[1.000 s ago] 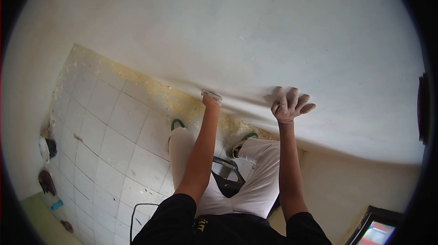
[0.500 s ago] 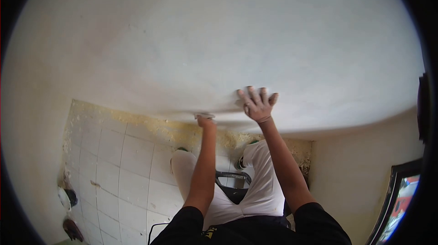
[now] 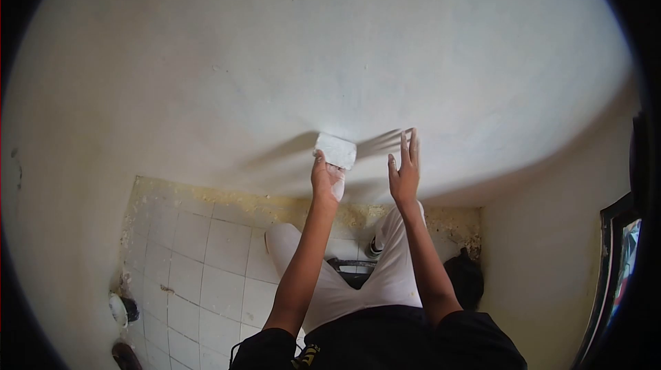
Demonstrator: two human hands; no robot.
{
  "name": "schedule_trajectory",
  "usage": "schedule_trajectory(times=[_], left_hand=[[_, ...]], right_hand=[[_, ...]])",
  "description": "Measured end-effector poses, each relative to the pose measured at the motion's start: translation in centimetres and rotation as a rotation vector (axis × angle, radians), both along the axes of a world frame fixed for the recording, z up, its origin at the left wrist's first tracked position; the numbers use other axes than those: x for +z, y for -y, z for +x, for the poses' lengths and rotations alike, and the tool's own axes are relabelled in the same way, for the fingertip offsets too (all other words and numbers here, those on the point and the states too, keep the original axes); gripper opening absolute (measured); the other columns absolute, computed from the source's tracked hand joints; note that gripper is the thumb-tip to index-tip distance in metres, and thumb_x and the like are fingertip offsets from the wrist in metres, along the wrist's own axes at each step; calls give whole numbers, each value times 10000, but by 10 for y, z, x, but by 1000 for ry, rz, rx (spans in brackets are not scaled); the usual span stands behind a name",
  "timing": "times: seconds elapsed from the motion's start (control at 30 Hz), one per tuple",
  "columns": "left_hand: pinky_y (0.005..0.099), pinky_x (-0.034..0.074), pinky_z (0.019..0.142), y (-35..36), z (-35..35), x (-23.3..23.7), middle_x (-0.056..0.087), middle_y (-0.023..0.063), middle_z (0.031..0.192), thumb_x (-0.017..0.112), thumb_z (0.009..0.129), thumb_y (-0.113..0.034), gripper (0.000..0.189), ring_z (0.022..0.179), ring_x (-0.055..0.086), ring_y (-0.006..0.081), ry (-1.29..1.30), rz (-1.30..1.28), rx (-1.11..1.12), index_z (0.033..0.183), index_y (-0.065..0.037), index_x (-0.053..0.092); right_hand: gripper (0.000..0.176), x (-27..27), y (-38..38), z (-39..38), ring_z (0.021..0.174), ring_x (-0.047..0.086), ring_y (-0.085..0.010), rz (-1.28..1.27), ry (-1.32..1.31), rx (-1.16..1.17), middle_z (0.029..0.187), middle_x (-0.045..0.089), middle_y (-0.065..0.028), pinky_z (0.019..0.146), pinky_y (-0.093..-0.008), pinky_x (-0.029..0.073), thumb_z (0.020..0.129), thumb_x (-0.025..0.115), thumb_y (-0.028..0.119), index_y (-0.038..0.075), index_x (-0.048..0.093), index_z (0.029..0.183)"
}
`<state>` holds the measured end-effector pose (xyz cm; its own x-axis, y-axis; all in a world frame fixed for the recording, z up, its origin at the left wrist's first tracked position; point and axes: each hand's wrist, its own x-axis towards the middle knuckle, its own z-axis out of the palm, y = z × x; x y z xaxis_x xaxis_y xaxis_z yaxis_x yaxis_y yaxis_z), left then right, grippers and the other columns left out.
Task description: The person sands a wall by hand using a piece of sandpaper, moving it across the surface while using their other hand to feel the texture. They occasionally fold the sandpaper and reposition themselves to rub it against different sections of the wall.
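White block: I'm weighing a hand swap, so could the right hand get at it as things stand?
Probably yes. The right hand is raised close by, apparently empty, with only shadowed wall visible between it and the white block; the left hand covers just part of the block's lower edge.

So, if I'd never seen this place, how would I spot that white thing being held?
Start with the big pale wall and look toward its lower middle, where the person's left hand is. That hand holds a roughly rectangular white block. Its straight edges and brighter white face set it apart from the right hand beside it and the duller wall.
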<state>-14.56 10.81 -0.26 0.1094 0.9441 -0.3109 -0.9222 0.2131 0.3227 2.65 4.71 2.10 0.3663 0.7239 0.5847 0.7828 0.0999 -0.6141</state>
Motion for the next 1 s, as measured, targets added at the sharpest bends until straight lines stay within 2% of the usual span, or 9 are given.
schedule_trajectory(times=[0.1,0.13,0.2,0.37,0.47,0.53,0.57,0.63,1.0], left_hand=[[423,360,1115,24,4,-1,510,91,1411,503,1005,-355,470,1318,465,251,-40,49,-74,1366,-58,453],[422,371,1106,31,5,-4,517,88,1403,506,1004,-354,469,1307,476,254,-47,58,-124,1363,-57,454],[425,400,1083,44,7,-8,518,118,1392,536,991,-366,531,1282,500,255,-83,93,-193,1386,-28,427],[392,416,1061,60,12,-22,493,158,1401,525,999,-349,531,1286,491,251,-277,135,-205,1404,-23,414],[371,387,1085,56,23,17,437,170,1447,521,1001,-305,545,1326,448,267,-664,163,-34,1444,-22,379],[482,246,1166,43,32,46,326,196,1533,539,976,-265,608,1434,291,338,-1642,886,265,1495,-37,320],[482,246,1166,35,37,59,326,196,1533,539,976,-265,608,1434,291,338,-1644,885,264,1495,-37,320],[521,175,1177,18,50,76,295,184,1557,568,943,-312,638,1456,255,312,-2229,1322,290,1471,-23,358],[487,195,1174,-58,46,-25,400,-52,1517,593,894,-420,655,1380,370,119,-2687,1725,274,1475,-183,404]], right_hand=[[620,-43,-3,-11,1316,467,-342,-357,-1106,332,1448,475,-147,1114,-459,334,938,622,309,120,384,1478],[620,-50,-1,-13,1316,467,-342,-359,-1113,340,1448,475,-147,1114,-459,334,938,622,309,120,384,1478],[569,-59,2,-19,1234,536,-289,-583,-2056,855,1346,560,-109,1090,-457,369,925,633,332,108,457,1417],[538,-46,17,-36,1218,542,-274,-321,-1904,788,1373,520,-125,1041,-460,440,948,596,246,16,405,1395],[481,-45,14,-14,1217,543,-317,-42,-1836,527,1338,515,-134,982,-499,508,961,552,174,3,392,1380],[476,-45,19,6,1208,547,-325,19,-1823,510,1343,509,-137,976,-507,513,965,539,171,0,387,1382],[472,-46,22,14,1199,551,-334,83,-1806,485,1349,504,-140,970,-515,518,969,526,168,-3,382,1384],[454,-55,27,24,1192,559,-327,71,-1802,451,1344,507,-141,976,-514,513,972,513,162,-16,392,1371],[417,-81,42,36,1200,547,-269,-34,-1845,213,1308,548,-125,1016,-453,482,958,541,167,-33,476,1318]])
